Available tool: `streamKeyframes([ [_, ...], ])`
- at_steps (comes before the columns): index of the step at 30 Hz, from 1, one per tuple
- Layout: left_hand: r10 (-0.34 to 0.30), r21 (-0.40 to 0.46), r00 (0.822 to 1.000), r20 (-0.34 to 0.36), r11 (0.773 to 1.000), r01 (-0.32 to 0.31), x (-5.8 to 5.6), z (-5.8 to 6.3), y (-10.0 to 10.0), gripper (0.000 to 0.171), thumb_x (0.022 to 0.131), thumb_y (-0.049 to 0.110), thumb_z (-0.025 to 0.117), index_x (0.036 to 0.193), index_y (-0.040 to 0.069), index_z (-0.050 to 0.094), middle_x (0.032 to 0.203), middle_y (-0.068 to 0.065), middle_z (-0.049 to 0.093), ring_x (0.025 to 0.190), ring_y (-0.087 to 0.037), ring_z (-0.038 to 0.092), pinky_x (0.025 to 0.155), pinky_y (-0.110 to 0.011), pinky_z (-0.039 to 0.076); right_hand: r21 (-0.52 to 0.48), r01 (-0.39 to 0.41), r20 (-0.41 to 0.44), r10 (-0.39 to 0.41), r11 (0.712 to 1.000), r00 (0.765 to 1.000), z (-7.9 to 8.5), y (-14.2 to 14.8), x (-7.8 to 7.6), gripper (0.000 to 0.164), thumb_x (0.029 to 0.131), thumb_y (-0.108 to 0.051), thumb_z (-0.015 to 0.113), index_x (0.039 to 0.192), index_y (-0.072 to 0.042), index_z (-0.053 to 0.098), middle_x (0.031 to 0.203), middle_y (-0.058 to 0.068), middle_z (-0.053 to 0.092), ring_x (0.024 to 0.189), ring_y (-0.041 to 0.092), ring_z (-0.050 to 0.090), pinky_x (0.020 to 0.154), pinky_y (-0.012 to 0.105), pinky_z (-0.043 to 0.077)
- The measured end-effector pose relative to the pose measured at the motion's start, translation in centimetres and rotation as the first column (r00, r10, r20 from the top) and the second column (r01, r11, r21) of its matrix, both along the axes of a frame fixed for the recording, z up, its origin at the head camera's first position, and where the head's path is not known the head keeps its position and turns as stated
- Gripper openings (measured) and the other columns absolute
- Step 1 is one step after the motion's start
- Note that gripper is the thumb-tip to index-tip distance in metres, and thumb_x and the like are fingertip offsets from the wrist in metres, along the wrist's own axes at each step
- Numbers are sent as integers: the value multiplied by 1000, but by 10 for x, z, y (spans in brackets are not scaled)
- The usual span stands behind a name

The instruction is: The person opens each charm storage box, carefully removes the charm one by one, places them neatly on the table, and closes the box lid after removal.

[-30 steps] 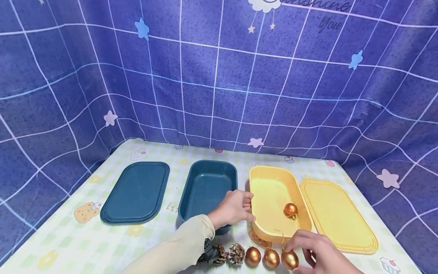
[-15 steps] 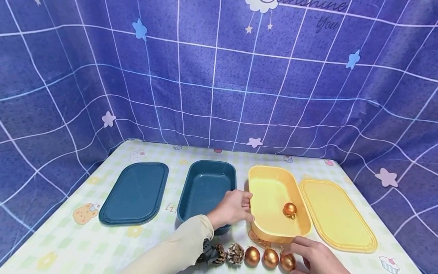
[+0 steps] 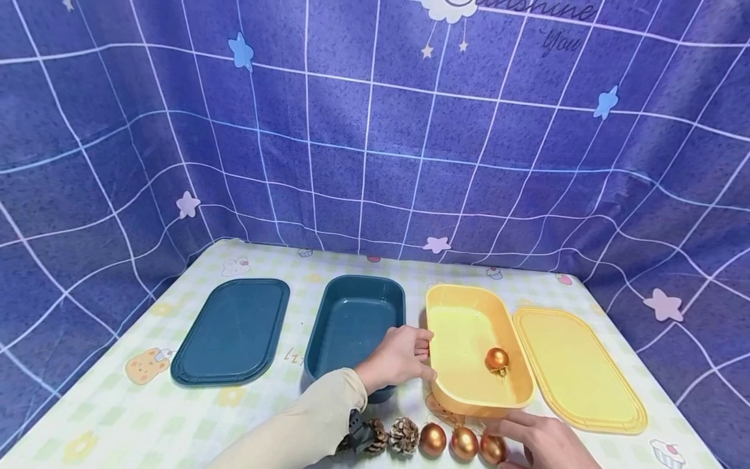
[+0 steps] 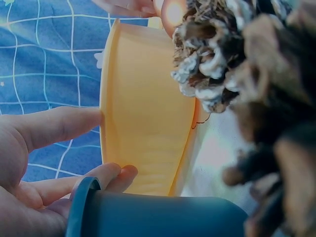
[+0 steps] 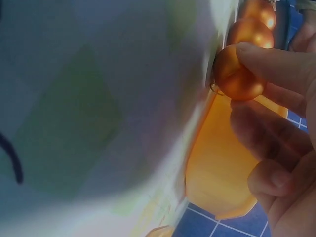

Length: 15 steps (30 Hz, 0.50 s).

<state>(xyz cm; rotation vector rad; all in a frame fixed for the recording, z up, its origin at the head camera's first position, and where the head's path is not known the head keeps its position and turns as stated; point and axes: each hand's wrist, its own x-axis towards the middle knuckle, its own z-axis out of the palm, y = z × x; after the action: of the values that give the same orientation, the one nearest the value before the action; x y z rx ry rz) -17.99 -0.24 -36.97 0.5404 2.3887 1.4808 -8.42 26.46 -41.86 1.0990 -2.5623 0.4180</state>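
Note:
My left hand reaches over the dark teal box. Its fingertips touch the side and rim of the yellow box, with the fingers fairly straight in the left wrist view. My right hand pinches a copper-gold Christmas bauble between thumb and fingers, in front of the yellow box's near corner. That bauble ends a row with two more, one in the middle and one farther left. Another bauble lies inside the yellow box.
Left of the baubles, a frosted pine cone and a browner pine cone continue the row, partly behind my left wrist. A teal lid lies far left, a yellow lid at right. A blue curtain hangs behind the table.
My right hand has lowered slightly and shifted a little left with its bauble, which now sits closer to the row. The left hand and boxes have stayed put.

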Motion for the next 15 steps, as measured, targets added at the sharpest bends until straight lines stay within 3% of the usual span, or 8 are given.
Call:
streamKeyframes([
  [15,-1,2,1000,3,1000,1,-1,-2,0,70,73,-7,81,137,-11,54,132,-28,63,119,-36,67,99,-37,59,6,39,15,-39,999,999,1,1,1,40,73,-35,87,108,-22,74,87,-17,65,56,-20,29,48,-3,20],
])
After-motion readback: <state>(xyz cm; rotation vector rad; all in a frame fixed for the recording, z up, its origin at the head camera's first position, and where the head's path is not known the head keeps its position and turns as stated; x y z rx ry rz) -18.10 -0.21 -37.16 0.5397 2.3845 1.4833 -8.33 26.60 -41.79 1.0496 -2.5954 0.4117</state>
